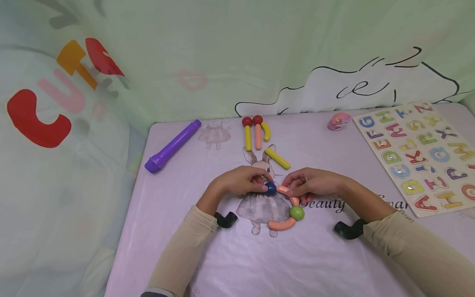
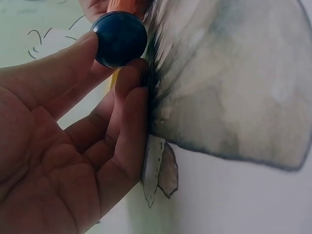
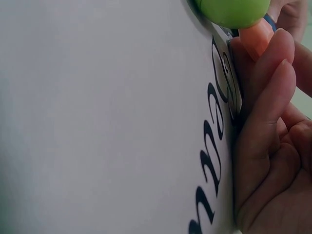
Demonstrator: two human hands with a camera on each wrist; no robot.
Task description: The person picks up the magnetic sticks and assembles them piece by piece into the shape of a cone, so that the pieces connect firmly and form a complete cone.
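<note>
My left hand point(image 1: 248, 180) pinches a dark blue ball point(image 1: 271, 188) between thumb and fingers; the left wrist view shows the ball point(image 2: 121, 40) close up. My right hand point(image 1: 315, 182) pinches a curved orange stick point(image 1: 295, 200), whose upper end meets the blue ball. At its lower end sits a green ball point(image 1: 297, 213), and a second curved orange stick point(image 1: 281, 225) runs leftward from that. Together they form a part ring over the rabbit print point(image 1: 259, 210) on the cloth. In the right wrist view the green ball point(image 3: 234, 9) is beside my fingertips.
Beyond my hands lie a yellow stick point(image 1: 277, 158), two sticks with red balls point(image 1: 257, 120) and a short curved yellow stick point(image 1: 266, 131). A purple toy microphone point(image 1: 172, 147) is at left. A pink flower-like piece point(image 1: 339, 121) and an alphabet board point(image 1: 417, 159) are at right.
</note>
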